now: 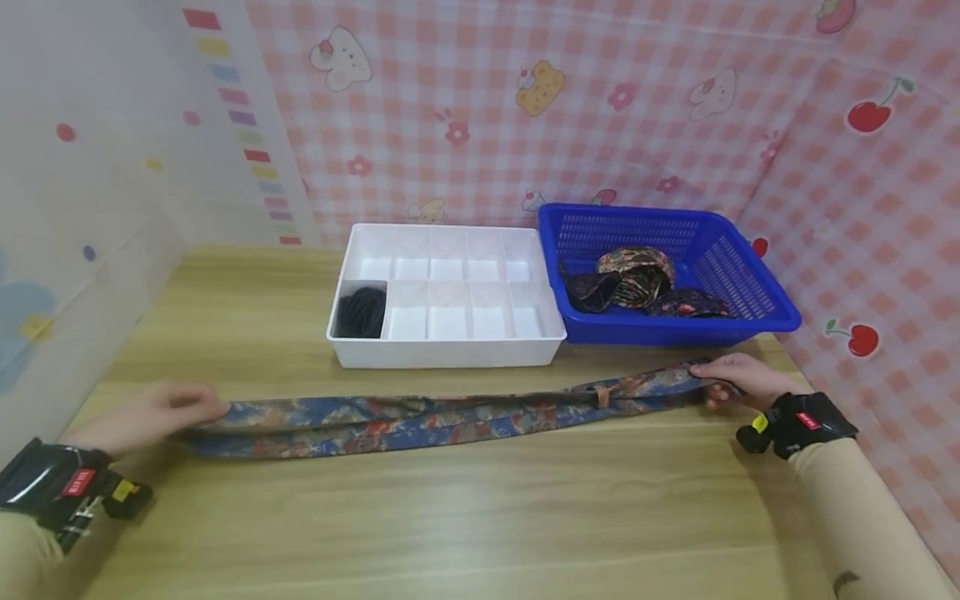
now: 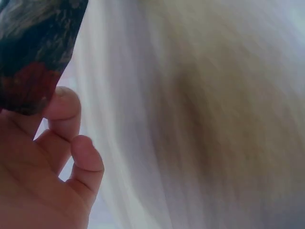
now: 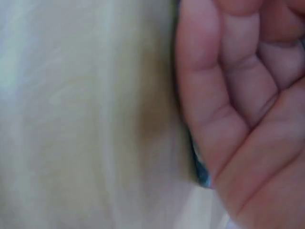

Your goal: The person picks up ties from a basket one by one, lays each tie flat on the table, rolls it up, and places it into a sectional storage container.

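A long necktie (image 1: 450, 425) with a blue, red and tan floral pattern stretches left to right in the head view, its length lying folded in layers. A small tan loop (image 1: 602, 397) crosses it towards the right. My left hand (image 1: 161, 414) pinches the left end between thumb and fingers; in the left wrist view a dark tip of the necktie (image 2: 33, 52) rises above curled fingers (image 2: 62, 107). At the other end my right hand (image 1: 738, 379) grips the narrower part. The right wrist view shows curled fingers (image 3: 205, 86), with only a sliver of cloth visible beside the palm.
Behind the necktie stands a white divided box (image 1: 450, 353); its front left compartment holds black coiled material (image 1: 363, 312). Right of it, a blue basket (image 1: 675, 333) contains several dark patterned cloth pieces (image 1: 637, 271), one rolled. Patterned cloth walls (image 1: 525, 142) border the wooden table (image 1: 465, 517).
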A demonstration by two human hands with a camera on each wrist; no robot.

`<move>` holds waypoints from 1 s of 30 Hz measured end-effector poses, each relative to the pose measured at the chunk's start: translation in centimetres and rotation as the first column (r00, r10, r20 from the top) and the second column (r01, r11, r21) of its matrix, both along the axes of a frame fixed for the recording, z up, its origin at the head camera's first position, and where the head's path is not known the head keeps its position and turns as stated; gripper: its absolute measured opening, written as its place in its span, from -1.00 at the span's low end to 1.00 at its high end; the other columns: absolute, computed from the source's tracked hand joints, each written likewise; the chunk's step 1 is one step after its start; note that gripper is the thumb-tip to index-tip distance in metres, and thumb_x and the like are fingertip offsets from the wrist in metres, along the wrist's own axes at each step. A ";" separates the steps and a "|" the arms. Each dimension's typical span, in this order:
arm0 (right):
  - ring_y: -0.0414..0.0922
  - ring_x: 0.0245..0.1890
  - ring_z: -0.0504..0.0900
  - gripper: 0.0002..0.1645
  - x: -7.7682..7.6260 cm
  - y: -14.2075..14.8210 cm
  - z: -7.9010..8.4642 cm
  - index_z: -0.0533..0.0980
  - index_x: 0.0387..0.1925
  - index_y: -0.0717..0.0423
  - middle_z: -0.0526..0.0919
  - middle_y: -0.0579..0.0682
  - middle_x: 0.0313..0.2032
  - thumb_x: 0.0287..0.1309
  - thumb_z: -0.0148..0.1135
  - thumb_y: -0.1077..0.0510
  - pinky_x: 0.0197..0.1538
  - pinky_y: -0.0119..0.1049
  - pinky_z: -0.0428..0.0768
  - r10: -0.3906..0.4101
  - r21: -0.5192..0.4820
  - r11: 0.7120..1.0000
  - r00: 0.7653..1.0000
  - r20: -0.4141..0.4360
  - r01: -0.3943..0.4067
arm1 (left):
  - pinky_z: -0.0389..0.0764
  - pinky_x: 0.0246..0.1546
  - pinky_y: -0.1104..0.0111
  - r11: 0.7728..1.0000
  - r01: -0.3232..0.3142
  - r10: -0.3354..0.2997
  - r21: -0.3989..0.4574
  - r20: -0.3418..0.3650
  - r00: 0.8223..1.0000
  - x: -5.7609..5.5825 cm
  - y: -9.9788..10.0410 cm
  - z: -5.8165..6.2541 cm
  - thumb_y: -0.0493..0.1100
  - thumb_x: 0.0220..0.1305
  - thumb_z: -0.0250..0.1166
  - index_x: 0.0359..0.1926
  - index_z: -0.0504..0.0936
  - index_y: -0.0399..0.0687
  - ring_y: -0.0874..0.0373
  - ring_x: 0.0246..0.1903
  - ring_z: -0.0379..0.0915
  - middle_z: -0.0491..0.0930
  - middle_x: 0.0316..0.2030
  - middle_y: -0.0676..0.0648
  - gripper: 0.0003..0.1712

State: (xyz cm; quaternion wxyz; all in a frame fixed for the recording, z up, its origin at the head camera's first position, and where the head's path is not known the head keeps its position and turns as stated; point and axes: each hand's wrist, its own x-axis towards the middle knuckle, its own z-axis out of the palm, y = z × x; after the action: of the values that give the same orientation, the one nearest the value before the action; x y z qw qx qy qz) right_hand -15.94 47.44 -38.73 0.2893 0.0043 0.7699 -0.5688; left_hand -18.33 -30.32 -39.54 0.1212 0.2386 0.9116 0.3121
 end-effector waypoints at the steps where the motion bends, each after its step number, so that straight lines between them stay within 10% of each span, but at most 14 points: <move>1: -0.22 -0.53 0.58 -0.49 0.0 0.2 0.2 0.50 -0.68 -0.04 0.52 -0.14 -0.66 0.45 -0.04 0.13 -0.27 -0.26 0.62 -0.012 -0.041 0.999 1.000 0.013 0.013 | 0.44 -0.28 0.38 1.000 -0.018 0.018 -0.002 0.004 1.000 0.0 -0.1 0.1 -0.15 0.40 0.14 -0.32 0.65 0.04 0.33 -0.33 0.45 0.58 -0.38 0.13 -0.82; 4: -0.21 -0.48 0.65 -0.54 0.0 0.3 0.8 0.66 -0.52 -0.02 0.67 -0.08 -0.55 0.46 -0.04 0.10 -0.35 -0.32 0.63 -0.060 -0.081 0.995 0.997 0.047 0.063 | 0.44 -0.27 0.38 0.999 -0.049 0.050 -0.017 0.017 0.999 -0.1 -0.1 0.2 -0.10 0.42 0.12 -0.36 0.63 0.05 0.35 -0.32 0.44 0.58 -0.37 0.12 -0.78; 9: -0.22 -0.56 0.59 -0.60 -0.2 -0.7 0.3 0.64 -0.38 0.12 0.67 -0.04 -0.49 0.42 0.03 -0.02 -0.54 -0.37 0.53 0.003 0.155 0.988 0.998 0.066 -0.013 | 0.40 -0.41 0.41 0.998 0.052 -0.052 -0.021 -0.017 0.999 -0.1 0.1 -0.6 -0.13 0.37 0.19 -0.55 0.52 0.16 0.30 -0.49 0.39 0.46 -0.56 0.17 -0.71; 16: -0.18 -0.56 0.58 -0.68 -0.5 -1.3 -0.1 0.53 -0.39 0.22 0.58 -0.02 -0.56 0.32 0.17 0.03 -0.56 -0.37 0.43 0.087 0.334 0.939 0.996 -0.014 -0.077 | 0.34 -0.56 0.43 0.986 0.098 -0.069 -0.132 0.213 0.975 0.3 -0.1 -0.5 0.02 0.36 0.18 -0.60 0.51 0.06 0.33 -0.64 0.28 0.37 -0.68 0.20 -0.63; 20: -0.18 -0.54 0.56 -0.72 -0.7 -0.9 0.0 0.53 -0.29 0.28 0.58 0.00 -0.55 0.31 0.18 0.08 -0.55 -0.36 0.41 0.086 0.341 0.938 0.996 -0.039 -0.067 | 0.39 -0.51 0.42 0.985 0.146 -0.125 -0.090 0.210 0.970 0.5 -0.5 -0.3 -0.07 0.39 0.15 -0.49 0.60 0.07 0.34 -0.56 0.35 0.47 -0.59 0.19 -0.72; 30: -0.24 -0.61 0.40 -0.63 -1.4 -1.5 -0.6 0.59 -0.49 0.21 0.51 -0.10 -0.61 0.18 0.32 -0.04 -0.50 -0.35 0.38 0.100 0.520 0.848 0.933 -0.346 0.102 | 0.34 -0.64 0.41 0.985 0.155 -0.167 0.079 0.187 0.968 0.3 -0.4 -0.6 -0.28 0.28 0.17 -0.67 0.43 -0.11 0.39 -0.67 0.24 0.36 -0.68 0.27 -0.65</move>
State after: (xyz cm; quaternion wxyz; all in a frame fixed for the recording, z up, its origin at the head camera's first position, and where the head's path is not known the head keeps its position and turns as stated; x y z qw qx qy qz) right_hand -17.31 45.97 -39.30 0.1307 -0.0198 0.9362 -0.3257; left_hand -17.98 -30.73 -40.17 0.2262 0.2843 0.8627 0.3518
